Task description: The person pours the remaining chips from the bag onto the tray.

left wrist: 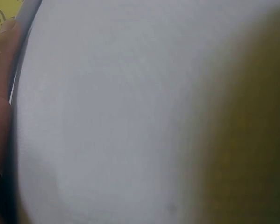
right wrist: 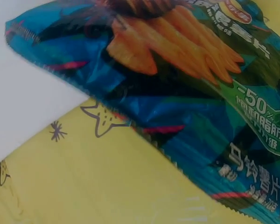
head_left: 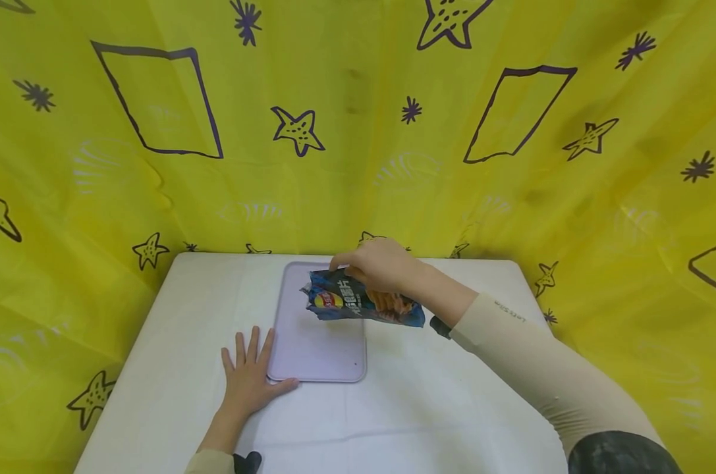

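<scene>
My right hand (head_left: pixel 378 264) grips a bag of potato chips (head_left: pixel 334 297) by its upper edge and holds it over the right part of a pale purple tray (head_left: pixel 316 352). Dark blue with a yellow-and-red logo, the chip bag (right wrist: pixel 154 93) fills much of the right wrist view, its chip picture showing. Spread flat on the white table, my left hand (head_left: pixel 249 375) lies at the tray's lower left corner, thumb along the near edge. In the left wrist view only a strip of the left hand (left wrist: pixel 0 93) shows at the left side.
A white-covered table (head_left: pixel 440 408) bears the tray near its back edge. Behind and beside it hangs a yellow curtain (head_left: pixel 346 184) with drawn stars and frames. A dark blurred shape covers the right of the left wrist view.
</scene>
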A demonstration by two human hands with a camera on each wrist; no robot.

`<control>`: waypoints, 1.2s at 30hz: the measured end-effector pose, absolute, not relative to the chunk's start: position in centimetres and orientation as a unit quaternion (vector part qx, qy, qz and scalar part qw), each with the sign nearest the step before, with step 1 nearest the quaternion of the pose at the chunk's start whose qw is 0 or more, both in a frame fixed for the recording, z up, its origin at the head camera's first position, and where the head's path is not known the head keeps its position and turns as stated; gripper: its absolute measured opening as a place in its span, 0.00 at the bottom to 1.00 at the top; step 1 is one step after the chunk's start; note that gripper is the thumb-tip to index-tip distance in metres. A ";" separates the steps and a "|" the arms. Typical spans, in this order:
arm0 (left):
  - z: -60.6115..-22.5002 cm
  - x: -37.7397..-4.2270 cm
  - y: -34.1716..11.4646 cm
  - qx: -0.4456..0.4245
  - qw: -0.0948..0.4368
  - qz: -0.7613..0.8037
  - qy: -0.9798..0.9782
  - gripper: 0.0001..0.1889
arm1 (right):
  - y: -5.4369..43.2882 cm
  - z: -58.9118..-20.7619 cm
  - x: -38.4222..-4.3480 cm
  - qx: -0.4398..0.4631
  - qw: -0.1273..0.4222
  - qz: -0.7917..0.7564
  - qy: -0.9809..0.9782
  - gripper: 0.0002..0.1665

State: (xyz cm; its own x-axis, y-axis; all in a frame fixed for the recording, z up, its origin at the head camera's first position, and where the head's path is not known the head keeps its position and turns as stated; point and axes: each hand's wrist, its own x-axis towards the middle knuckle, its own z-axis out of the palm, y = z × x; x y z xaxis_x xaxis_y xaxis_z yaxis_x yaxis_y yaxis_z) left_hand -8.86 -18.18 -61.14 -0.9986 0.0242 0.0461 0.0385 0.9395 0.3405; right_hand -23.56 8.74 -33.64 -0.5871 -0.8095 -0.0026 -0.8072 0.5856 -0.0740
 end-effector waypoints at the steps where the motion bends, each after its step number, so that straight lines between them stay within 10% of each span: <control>1: -61.1 -8.9 -18.2 -0.015 0.020 -0.173 -0.985 0.65 | 8.7 -33.6 -23.6 -0.454 0.017 -0.033 0.890 0.15; 36: -61.4 -9.0 -18.2 -0.021 0.046 -0.180 -0.982 0.65 | 8.4 -33.0 -23.0 -0.459 0.006 -0.013 0.888 0.15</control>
State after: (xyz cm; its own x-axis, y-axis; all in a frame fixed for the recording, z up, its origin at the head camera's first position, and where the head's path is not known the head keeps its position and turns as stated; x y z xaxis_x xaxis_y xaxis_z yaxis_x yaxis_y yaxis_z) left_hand -8.97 -18.15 -61.39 -0.9949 0.0252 0.0975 0.0582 0.9343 0.3516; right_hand -23.01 8.43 -32.98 -0.5787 -0.8155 0.0010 -0.8152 0.5785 -0.0279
